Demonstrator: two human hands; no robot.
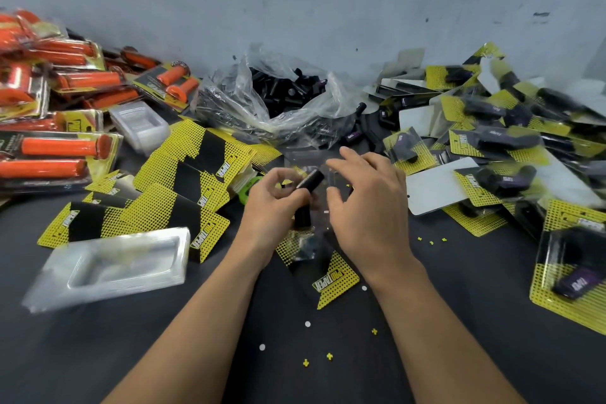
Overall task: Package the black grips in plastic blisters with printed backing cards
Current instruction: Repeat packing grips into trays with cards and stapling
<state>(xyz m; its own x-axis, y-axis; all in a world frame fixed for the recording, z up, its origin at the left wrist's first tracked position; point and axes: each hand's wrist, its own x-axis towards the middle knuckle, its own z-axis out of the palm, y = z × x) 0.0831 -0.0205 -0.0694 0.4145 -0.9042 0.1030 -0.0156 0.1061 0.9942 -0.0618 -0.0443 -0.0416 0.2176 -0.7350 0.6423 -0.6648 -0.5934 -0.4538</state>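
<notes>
My left hand (273, 203) grips a black grip (310, 180) between thumb and fingers, just above the table's middle. A second black grip (302, 216) sits below it, partly hidden by my fingers. My right hand (365, 203) hovers beside them with bent fingers over a clear plastic blister (308, 157); whether it holds the blister is unclear. A yellow-and-black backing card (336, 280) lies under both hands. More cards (193, 174) are fanned out to the left, near a stack of empty blisters (108, 269).
A clear bag of loose black grips (282, 92) lies at the back centre. Finished black-grip packs (501, 147) pile up on the right, orange-grip packs (59, 92) on the left. More empty blisters (139, 123) sit back left. Small punched scraps (306, 362) dot the dark table.
</notes>
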